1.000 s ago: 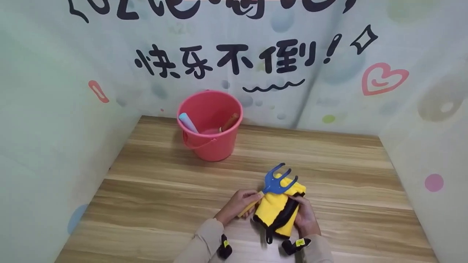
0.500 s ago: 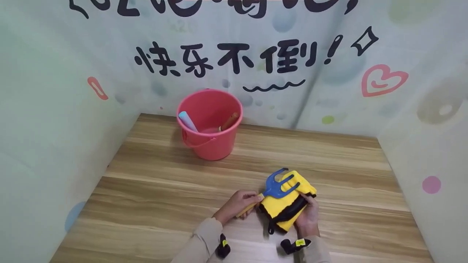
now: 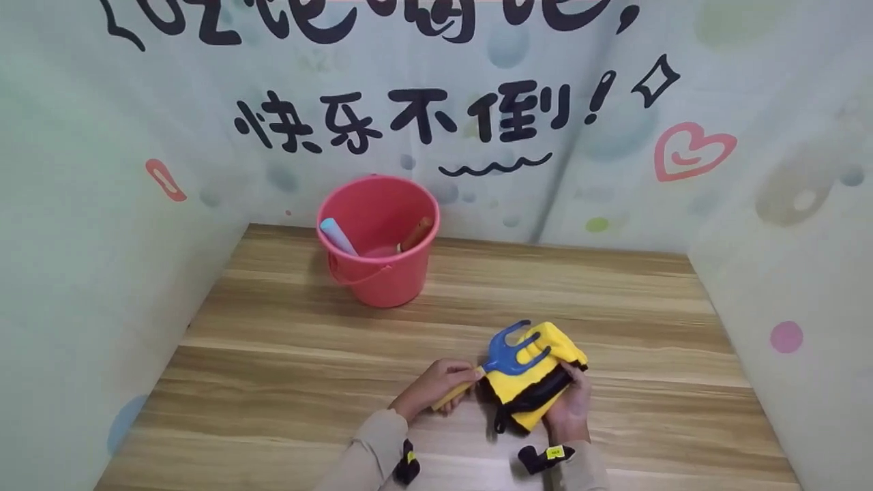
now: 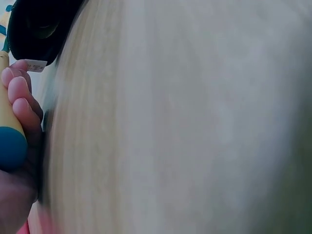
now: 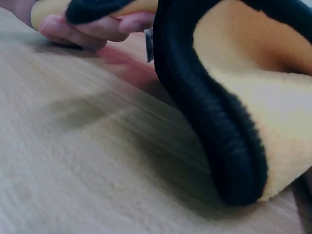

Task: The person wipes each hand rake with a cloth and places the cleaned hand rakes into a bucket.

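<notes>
My left hand grips a small garden hand fork by its yellow handle. The fork's three blue prongs point up and to the right. In the left wrist view the curled fingers wrap the handle, whose end is blue. From the right side my right hand holds a yellow fabric bundle with black edging and a black loop, its thumb on top. The prongs overlap the bundle in the head view. Close up, the right wrist view shows the bundle's black-trimmed fold over the table.
A red bucket stands at the back left of the wooden table. Inside it lean a pale blue-violet handle and a brown one. Printed fabric walls enclose the table at the back and sides.
The right hand has shifted the yellow bundle a little rightward, and it has turned slightly clockwise. The fork's prongs have dipped somewhat, while the left hand keeps its grip on the handle.
</notes>
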Demonstrator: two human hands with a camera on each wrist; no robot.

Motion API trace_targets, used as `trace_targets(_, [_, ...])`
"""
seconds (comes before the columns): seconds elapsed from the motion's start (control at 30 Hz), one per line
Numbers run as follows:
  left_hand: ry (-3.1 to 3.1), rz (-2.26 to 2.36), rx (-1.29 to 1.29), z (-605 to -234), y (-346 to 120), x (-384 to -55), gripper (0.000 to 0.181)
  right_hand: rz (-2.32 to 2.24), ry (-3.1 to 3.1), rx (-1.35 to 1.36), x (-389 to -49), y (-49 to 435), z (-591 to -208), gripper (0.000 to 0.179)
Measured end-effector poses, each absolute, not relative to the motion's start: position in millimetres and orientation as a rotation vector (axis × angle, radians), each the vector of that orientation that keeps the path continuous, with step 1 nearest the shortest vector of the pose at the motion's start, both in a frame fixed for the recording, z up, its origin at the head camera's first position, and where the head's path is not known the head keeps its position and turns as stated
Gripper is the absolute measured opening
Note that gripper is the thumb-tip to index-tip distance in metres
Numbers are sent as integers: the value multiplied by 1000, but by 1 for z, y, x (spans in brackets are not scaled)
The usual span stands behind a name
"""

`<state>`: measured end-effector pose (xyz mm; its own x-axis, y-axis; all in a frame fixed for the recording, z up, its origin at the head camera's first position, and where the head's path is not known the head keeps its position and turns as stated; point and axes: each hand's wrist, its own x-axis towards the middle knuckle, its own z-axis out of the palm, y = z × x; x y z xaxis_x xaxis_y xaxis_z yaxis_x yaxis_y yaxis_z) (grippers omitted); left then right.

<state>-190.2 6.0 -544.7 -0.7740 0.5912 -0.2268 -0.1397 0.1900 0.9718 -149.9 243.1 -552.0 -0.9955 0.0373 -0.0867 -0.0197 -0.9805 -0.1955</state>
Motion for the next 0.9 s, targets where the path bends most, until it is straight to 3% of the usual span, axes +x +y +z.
trace_targets(0.27, [1750,1848,395,-549,2,-193,47,3396,-703,69,-157,240,-555,36])
trace_targets(0.57, [1735,1861,405,-549,9,-193,43,3503,-1260,3,-158,245,-550,31])
trace_targets(0.9, [1711,1790,451,-550,3,-196,42,3408,-1311,-207,-158,242,-553,22])
